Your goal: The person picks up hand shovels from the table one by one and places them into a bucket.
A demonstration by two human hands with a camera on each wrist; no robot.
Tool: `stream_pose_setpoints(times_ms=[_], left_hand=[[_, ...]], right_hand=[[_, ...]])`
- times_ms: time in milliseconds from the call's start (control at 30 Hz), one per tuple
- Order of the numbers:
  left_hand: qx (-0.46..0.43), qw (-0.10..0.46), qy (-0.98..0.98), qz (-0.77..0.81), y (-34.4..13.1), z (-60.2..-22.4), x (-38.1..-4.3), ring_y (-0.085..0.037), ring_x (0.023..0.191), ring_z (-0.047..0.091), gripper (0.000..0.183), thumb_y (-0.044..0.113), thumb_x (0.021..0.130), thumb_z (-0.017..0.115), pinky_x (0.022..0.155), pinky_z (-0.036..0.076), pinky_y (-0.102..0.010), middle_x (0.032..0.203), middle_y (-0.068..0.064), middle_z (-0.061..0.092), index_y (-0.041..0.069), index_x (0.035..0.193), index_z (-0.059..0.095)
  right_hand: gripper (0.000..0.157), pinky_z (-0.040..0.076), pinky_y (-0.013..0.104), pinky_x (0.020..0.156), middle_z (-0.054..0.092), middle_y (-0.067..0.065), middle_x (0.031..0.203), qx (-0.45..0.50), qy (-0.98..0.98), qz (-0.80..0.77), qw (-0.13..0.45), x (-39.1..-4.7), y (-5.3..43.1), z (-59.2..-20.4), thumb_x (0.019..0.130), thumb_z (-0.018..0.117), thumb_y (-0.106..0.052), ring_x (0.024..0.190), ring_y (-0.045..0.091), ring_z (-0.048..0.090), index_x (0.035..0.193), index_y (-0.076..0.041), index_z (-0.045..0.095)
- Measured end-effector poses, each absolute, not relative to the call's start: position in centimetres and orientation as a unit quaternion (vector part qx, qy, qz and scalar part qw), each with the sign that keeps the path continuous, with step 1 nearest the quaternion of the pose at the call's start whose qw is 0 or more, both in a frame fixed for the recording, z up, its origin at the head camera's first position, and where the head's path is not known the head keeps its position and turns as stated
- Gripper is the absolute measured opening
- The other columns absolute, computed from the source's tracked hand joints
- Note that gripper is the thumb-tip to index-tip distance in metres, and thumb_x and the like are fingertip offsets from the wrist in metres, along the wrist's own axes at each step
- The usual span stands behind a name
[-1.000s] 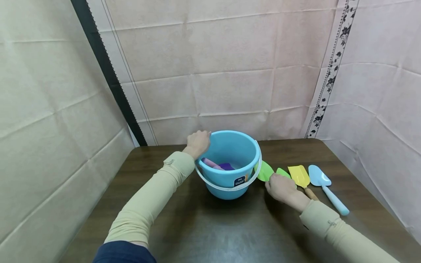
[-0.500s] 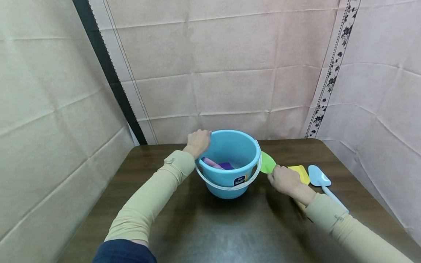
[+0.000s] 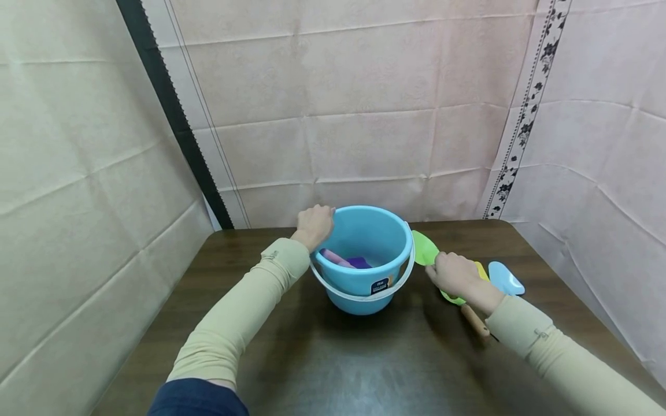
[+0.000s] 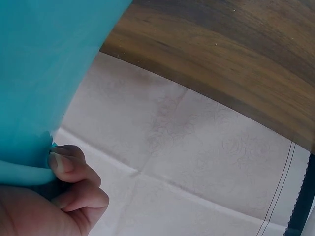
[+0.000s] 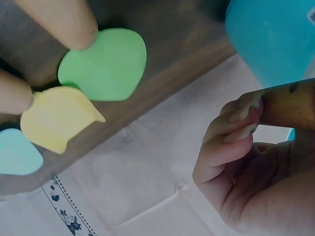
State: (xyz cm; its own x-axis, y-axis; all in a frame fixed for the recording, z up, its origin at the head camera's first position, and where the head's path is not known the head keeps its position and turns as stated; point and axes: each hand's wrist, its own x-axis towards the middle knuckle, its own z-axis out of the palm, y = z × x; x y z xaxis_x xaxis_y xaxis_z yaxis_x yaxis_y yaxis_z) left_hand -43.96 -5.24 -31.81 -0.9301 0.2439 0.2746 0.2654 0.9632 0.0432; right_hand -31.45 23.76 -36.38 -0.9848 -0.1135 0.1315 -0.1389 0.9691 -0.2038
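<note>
My left hand (image 3: pixel 314 225) grips the left rim of a light blue bucket (image 3: pixel 359 283); in the left wrist view curled fingers (image 4: pixel 74 167) close over the rim. Inside the bucket lie a lilac handle (image 3: pixel 335 258) and a purple piece (image 3: pixel 359 263). Right of the bucket, my right hand (image 3: pixel 457 274) holds a toy shovel, its green blade (image 3: pixel 425 248) pointing toward the bucket's right side. The right wrist view shows the fingers round its wooden handle (image 5: pixel 290 105). Below that hand on the table lies another green shovel (image 5: pixel 106 64).
Beside the second green shovel lie a yellow shovel (image 5: pixel 59 118) and a light blue shovel (image 3: pixel 504 278), partly hidden by the right arm. The bucket's handle (image 3: pixel 369 298) hangs down its front. Pale cloth (image 3: pixel 364 115) hangs behind the brown wooden table (image 3: pixel 250 323).
My right hand has lifted the green shovel a little, moving slightly away from me and to the right. The other green shovel now shows beneath it. The left hand stays on the rim.
</note>
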Motion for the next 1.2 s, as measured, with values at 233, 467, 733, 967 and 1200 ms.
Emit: stream_pose_setpoints(times_ms=[233, 467, 733, 967, 1200], left_hand=[[-0.132, 0.138, -0.981, -0.036, -5.2, -31.8, -43.9, -0.024, 0.065, 0.06, 0.048, 0.031, 0.106, 0.032, 0.063, 0.052, -0.042, 0.069, -0.007, 0.057, 0.01, 0.072, 0.059], [-0.123, 0.137, -0.982, -0.035, -5.3, -31.9, -43.8, -0.027, 0.073, 0.065, 0.045, 0.031, 0.106, 0.033, 0.067, 0.053, -0.044, 0.076, -0.01, 0.063, 0.008, 0.081, 0.064], [-0.129, 0.143, -0.981, -0.033, -5.0, -32.0, -44.0, -0.029, 0.075, 0.066, 0.046, 0.031, 0.106, 0.033, 0.067, 0.053, -0.045, 0.079, -0.011, 0.065, 0.007, 0.084, 0.066], [-0.129, 0.143, -0.981, -0.035, -5.1, -32.2, -43.9, -0.024, 0.066, 0.061, 0.046, 0.03, 0.106, 0.033, 0.063, 0.052, -0.043, 0.069, -0.007, 0.058, 0.009, 0.075, 0.059], [-0.128, 0.139, -0.981, -0.039, -5.0, -31.9, -43.7, -0.023, 0.063, 0.058, 0.046, 0.03, 0.106, 0.031, 0.062, 0.052, -0.041, 0.066, -0.007, 0.053, 0.009, 0.074, 0.058]], right_hand=[[0.039, 0.036, 0.036, 0.039, 0.049, 0.004, 0.048, 0.055, -0.991, 0.111, 0.043, -31.8, 24.2, -34.8, 0.089, 0.046, -0.023, 0.043, 0.022, 0.048, 0.052, -0.013, 0.047], [0.04, 0.036, 0.037, 0.04, 0.05, 0.004, 0.047, 0.054, -0.992, 0.112, 0.031, -32.4, 24.3, -34.5, 0.088, 0.045, -0.023, 0.045, 0.023, 0.05, 0.049, -0.015, 0.046], [0.039, 0.037, 0.036, 0.041, 0.051, 0.003, 0.046, 0.045, -0.992, 0.115, 0.013, -32.6, 25.0, -33.6, 0.089, 0.044, -0.025, 0.045, 0.022, 0.051, 0.053, -0.012, 0.049], [0.036, 0.036, 0.038, 0.042, 0.049, 0.005, 0.053, 0.041, -0.992, 0.11, 0.04, -33.2, 25.1, -32.2, 0.089, 0.044, -0.026, 0.048, 0.023, 0.051, 0.056, -0.013, 0.044], [0.033, 0.034, 0.036, 0.043, 0.045, 0.003, 0.055, 0.052, -0.991, 0.11, 0.06, -33.9, 24.5, -30.2, 0.091, 0.044, -0.027, 0.049, 0.022, 0.048, 0.062, -0.011, 0.043]])
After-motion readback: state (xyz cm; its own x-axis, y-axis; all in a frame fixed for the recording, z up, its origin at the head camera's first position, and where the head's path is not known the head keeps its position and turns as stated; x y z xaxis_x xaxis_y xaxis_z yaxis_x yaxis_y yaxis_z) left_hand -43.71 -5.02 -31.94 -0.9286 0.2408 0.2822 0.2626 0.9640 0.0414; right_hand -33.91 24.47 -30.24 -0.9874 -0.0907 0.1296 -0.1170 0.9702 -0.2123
